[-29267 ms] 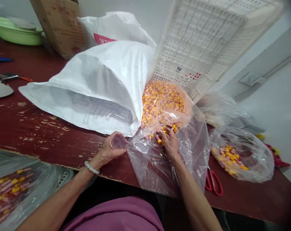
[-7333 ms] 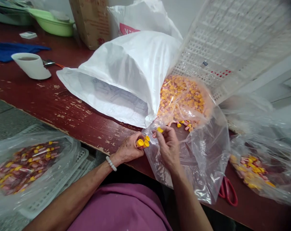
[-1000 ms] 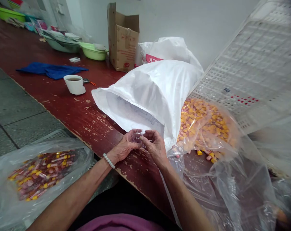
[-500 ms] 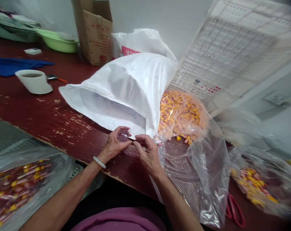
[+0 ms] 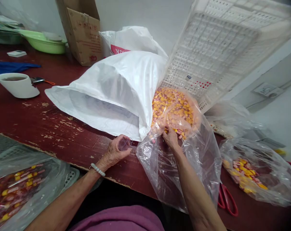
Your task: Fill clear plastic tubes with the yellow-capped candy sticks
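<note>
My left hand (image 5: 115,154), with a pale bead bracelet at the wrist, is wrapped round a small clear plastic cup (image 5: 124,143) near the table's front edge. My right hand (image 5: 170,136) is at the mouth of a clear bag (image 5: 191,163), beside many small yellow and pink pieces (image 5: 173,106). Its fingertips are bent and partly hidden, so what they hold cannot be made out. A large white sack (image 5: 126,77) lies just beyond my left hand, its opening facing me.
A white crate (image 5: 208,54) leans behind the pieces. On the right are red-handled scissors (image 5: 228,200) and another bag of pieces (image 5: 249,176). A white cup (image 5: 17,85), a cardboard box (image 5: 85,38) and a green basin (image 5: 44,45) stand to the left. Another filled bag (image 5: 17,189) is lower left.
My right hand has moved right, away from my left hand, to the pieces in the clear bag. My left hand still holds the cup. The whole view has shifted slightly.
</note>
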`<state>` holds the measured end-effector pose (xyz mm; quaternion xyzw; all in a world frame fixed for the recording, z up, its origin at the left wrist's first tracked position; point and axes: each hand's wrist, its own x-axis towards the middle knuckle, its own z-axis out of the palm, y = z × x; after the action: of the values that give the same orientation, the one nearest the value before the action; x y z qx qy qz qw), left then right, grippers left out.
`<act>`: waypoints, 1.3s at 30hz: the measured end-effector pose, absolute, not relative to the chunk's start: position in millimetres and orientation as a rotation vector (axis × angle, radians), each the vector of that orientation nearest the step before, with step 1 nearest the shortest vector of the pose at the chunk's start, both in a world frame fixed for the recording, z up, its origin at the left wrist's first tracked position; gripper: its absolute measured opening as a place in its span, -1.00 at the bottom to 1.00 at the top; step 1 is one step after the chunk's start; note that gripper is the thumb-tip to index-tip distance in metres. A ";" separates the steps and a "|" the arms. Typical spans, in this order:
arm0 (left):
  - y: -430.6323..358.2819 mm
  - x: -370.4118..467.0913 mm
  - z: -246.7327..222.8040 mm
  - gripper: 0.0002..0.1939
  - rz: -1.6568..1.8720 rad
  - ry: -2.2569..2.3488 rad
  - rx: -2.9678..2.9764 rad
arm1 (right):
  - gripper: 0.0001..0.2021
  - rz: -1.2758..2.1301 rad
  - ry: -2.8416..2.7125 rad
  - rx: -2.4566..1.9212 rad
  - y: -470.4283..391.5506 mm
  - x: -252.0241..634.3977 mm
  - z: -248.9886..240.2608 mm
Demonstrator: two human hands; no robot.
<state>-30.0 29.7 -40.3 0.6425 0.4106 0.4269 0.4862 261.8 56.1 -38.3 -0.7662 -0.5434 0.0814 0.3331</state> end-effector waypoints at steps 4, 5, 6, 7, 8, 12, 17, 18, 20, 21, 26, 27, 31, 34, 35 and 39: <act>33.4 -30.0 -46.0 -0.71 1.074 0.959 1.518 | -0.68 0.338 -1.500 -1.936 61.4 259.4 -36.6; 34.6 -29.8 -47.5 -0.71 1.076 0.952 1.516 | -0.69 0.368 -1.518 -1.921 59.5 260.0 -36.4; 35.8 -29.6 -48.9 -0.70 1.080 0.948 1.511 | -0.71 0.394 -1.531 -1.907 56.5 260.9 -36.4; 36.7 -29.4 -50.0 -0.69 1.086 0.943 1.503 | -0.72 0.414 -1.540 -1.894 52.5 261.8 -36.7; 37.4 -29.3 -50.6 -0.68 1.094 0.935 1.490 | -0.74 0.430 -1.544 -1.883 47.7 262.7 -37.3; 35.9 -29.3 -49.1 -0.69 1.115 0.934 1.480 | -0.75 0.449 -1.518 -1.847 24.1 263.3 -41.8; 22.3 -26.5 -42.3 -0.72 1.084 0.919 1.528 | -0.68 0.487 -1.327 -1.762 -6.1 248.0 -33.4; 18.9 -25.2 -40.8 -0.72 1.075 0.906 1.535 | -0.68 0.500 -1.282 -1.720 -12.0 241.6 -28.2; 12.7 -22.3 -37.5 -0.71 1.039 0.900 1.572 | -0.72 0.518 -1.252 -1.613 -23.2 225.0 -15.5; 10.2 -20.9 -35.9 -0.71 1.014 0.903 1.597 | -0.75 0.520 -1.286 -1.563 -28.3 215.3 -8.7; 5.6 -17.8 -29.4 -0.74 0.892 0.930 1.798 | -0.88 0.379 -1.775 -1.412 -45.2 172.3 20.1; 5.7 -18.0 -28.5 -0.74 0.878 0.939 1.842 | -0.87 0.323 -1.876 -1.397 -46.9 167.5 23.7; 6.1 -19.4 -24.8 -0.74 0.861 0.941 1.958 | -0.84 0.145 -2.056 -1.354 -49.8 159.7 28.0; 4.7 -18.2 -22.5 -0.75 0.860 0.916 1.999 | -0.87 0.114 -2.038 -1.323 -51.2 157.9 24.1; 3.9 -17.5 -22.1 -0.76 0.859 0.904 2.005 | -0.88 0.124 -2.036 -1.318 -52.0 157.5 22.8; 1.6 -15.7 -22.5 -0.76 0.840 0.856 1.999 | -0.89 0.258 -2.068 -1.320 -56.0 160.6 23.2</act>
<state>-15.7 1.6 -22.5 0.7881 0.3375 0.3311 0.3941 160.6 -56.0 23.2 -0.5050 -0.7909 0.0988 0.3311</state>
